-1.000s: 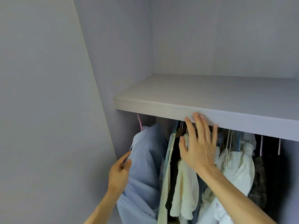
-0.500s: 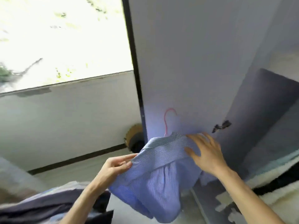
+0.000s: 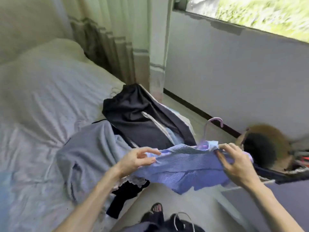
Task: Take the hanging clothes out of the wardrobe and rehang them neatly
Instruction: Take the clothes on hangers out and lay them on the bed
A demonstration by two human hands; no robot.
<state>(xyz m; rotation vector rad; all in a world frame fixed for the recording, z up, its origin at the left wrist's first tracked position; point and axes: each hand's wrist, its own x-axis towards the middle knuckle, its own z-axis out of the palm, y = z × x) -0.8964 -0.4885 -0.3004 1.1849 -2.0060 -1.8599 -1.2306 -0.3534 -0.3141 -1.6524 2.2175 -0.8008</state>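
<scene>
Head view looks down at 2 bare hands holding a blue-and-white striped shirt in the air, over the pale floor just beside a bed with a creased pale grey sheet. The shirt sits on a lilac plastic hanger, whose hook sticks up above the collar, between the hands.

The left hand pinches the shirt's left shoulder edge. Its forefinger lies along the top of the cloth and its thumb presses from below. The other fingers are loosely curled behind.

The right hand grips the other shoulder close to the collar. Its fingers curl over the top of the fabric, and the thumb comes in from the near side, so the cloth bunches inside the grip. From the 2 grips the shirt's body sags and hangs in folds.

On the bed's near corner, just beyond the left hand, lies a heap of clothes, with a black satin-like garment on top and a soft grey garment beside it. A white pillow sits at the far end of the bed. Behind the right hand stands a round brown basket, blurred. A foot in a black sandal shows at the bottom.
</scene>
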